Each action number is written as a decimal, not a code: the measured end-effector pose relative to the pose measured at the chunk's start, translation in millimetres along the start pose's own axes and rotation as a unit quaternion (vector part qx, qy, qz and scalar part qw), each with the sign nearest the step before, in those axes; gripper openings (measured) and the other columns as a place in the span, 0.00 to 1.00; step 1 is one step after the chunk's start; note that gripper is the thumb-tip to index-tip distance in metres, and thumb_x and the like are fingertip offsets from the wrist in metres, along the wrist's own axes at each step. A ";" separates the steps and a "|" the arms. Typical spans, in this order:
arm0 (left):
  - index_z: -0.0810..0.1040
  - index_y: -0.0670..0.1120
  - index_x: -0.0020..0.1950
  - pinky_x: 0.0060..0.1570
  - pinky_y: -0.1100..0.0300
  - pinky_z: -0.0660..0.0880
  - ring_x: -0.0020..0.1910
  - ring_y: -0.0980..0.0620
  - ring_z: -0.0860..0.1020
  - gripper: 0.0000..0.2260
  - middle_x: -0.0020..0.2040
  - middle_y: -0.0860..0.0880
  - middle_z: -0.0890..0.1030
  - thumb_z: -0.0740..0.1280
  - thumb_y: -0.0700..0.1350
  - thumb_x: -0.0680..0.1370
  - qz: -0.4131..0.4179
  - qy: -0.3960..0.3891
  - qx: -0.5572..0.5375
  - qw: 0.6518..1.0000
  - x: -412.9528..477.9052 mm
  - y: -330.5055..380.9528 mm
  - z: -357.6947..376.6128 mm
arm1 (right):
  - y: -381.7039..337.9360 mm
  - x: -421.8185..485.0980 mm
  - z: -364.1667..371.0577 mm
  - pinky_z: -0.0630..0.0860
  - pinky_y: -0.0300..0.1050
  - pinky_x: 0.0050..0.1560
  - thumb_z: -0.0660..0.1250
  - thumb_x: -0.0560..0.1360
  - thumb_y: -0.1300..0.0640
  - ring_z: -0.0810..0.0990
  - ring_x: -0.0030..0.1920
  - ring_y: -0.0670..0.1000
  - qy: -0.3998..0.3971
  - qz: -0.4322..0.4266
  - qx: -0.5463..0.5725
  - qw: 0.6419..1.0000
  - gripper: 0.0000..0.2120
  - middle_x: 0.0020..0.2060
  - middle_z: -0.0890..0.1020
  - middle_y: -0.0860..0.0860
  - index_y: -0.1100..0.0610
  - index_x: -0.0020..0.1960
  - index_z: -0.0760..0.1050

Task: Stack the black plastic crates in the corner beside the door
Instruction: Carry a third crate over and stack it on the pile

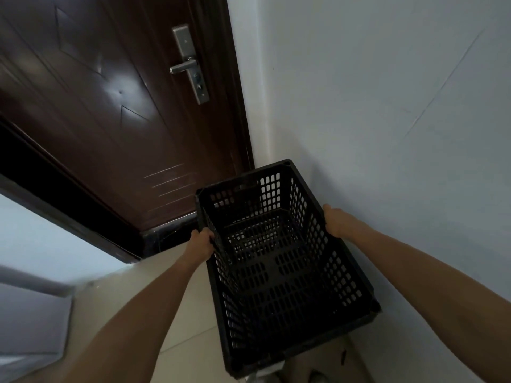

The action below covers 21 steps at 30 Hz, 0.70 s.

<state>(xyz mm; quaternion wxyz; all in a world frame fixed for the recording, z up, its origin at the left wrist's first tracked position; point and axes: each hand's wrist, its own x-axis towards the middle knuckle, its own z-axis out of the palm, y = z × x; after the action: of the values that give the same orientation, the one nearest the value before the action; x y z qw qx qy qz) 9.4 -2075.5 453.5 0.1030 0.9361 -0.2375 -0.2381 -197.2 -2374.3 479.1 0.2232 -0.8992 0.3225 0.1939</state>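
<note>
I am holding a black plastic crate (276, 286) with both of my hands. My left hand (201, 243) is on the left long side, with the fingers curled tight round the top edge. My right hand (336, 221) grips the top edge of the right long side, and most of its fingers are hidden behind that edge. The crate is open at the top and has nothing in it. Its sides and bottom are full of little holes. It sits close beside the white wall (387, 106) on my right, and its far end points into the corner next to the dark brown door (110, 106). The door is closed. It has a silver handle (184, 67) on a long silver plate. A dark strip (166, 236) runs along the bottom of the door, just past my left hand. Pale floor tiles (188, 327) show under my left arm. I cannot tell if the crate is resting on something or is up in the air.
</note>
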 end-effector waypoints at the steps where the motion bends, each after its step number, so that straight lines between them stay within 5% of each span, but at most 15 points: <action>1: 0.71 0.39 0.65 0.59 0.53 0.70 0.61 0.35 0.72 0.16 0.63 0.34 0.69 0.62 0.35 0.78 -0.007 -0.003 0.001 1.000 -4.4 1.8 3.0 | -0.8 -1.6 -1.9 0.73 0.49 0.58 0.55 0.81 0.60 0.76 0.60 0.60 -0.003 -0.008 -0.003 1.000 0.17 0.63 0.74 0.63 0.65 0.69 0.62; 5: 0.67 0.38 0.69 0.61 0.51 0.70 0.62 0.34 0.71 0.18 0.65 0.34 0.67 0.61 0.35 0.79 -0.036 -0.004 0.004 0.999 -26.2 4.8 13.2 | -3.5 -7.3 -3.1 0.73 0.46 0.54 0.54 0.81 0.62 0.76 0.52 0.54 0.002 -0.038 -0.029 0.999 0.11 0.61 0.75 0.62 0.62 0.61 0.68; 9: 0.65 0.38 0.70 0.62 0.48 0.71 0.64 0.33 0.72 0.23 0.69 0.34 0.63 0.64 0.36 0.77 -0.050 0.007 -0.004 0.999 -41.8 7.6 23.0 | -4.4 -11.3 -2.8 0.72 0.45 0.53 0.56 0.80 0.63 0.77 0.59 0.60 0.019 -0.056 -0.047 0.997 0.14 0.60 0.76 0.63 0.67 0.63 0.69; 14: 0.59 0.46 0.75 0.70 0.41 0.63 0.75 0.31 0.55 0.27 0.79 0.38 0.45 0.64 0.42 0.78 -0.025 0.038 0.033 0.998 -73.9 22.3 55.8 | 7.8 -18.1 15.2 0.74 0.54 0.60 0.57 0.79 0.58 0.73 0.62 0.63 0.092 -0.077 -0.085 0.989 0.21 0.67 0.69 0.64 0.66 0.70 0.62; 17: 0.60 0.50 0.75 0.75 0.40 0.51 0.78 0.35 0.45 0.25 0.80 0.44 0.48 0.63 0.45 0.79 0.027 0.065 0.052 0.996 -112.0 43.7 92.2 | 6.0 -47.9 53.5 0.65 0.56 0.69 0.57 0.80 0.49 0.61 0.73 0.61 0.128 -0.168 -0.122 0.970 0.31 0.76 0.57 0.58 0.60 0.78 0.51; 21: 0.61 0.52 0.76 0.77 0.44 0.45 0.79 0.44 0.46 0.22 0.79 0.50 0.55 0.55 0.53 0.82 0.131 0.033 0.055 0.989 -172.2 72.6 152.2 | 3.8 -114.8 120.0 0.62 0.53 0.71 0.52 0.80 0.44 0.59 0.75 0.55 0.091 -0.272 -0.105 0.952 0.29 0.76 0.59 0.52 0.54 0.78 0.53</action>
<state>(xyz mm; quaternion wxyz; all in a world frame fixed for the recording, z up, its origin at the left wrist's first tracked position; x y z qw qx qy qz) -227.8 -2065.5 412.3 0.0896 0.9084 -0.3676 -0.1776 -306.6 -2257.1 435.6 0.1418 -0.9850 0.0626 0.0757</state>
